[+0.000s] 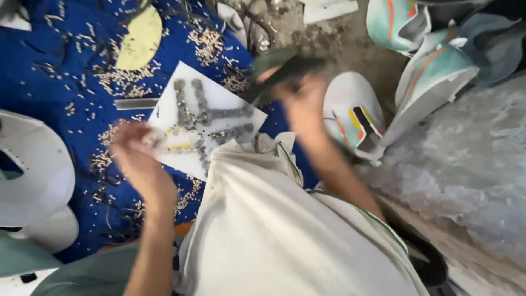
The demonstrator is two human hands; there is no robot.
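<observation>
Above the white board [205, 118], right hand [301, 101] grips a dark tool [282, 71].

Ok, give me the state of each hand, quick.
Left hand: blurred, on the white board; grip cannot be told.
Right hand: closed on a dark tool.

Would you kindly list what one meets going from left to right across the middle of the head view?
White curved piece → left hand → white board with dark strips → right hand, holding a blurred dark tool → white shoe upper with coloured stripes → teal shoe upper → grey rough surface.
</observation>
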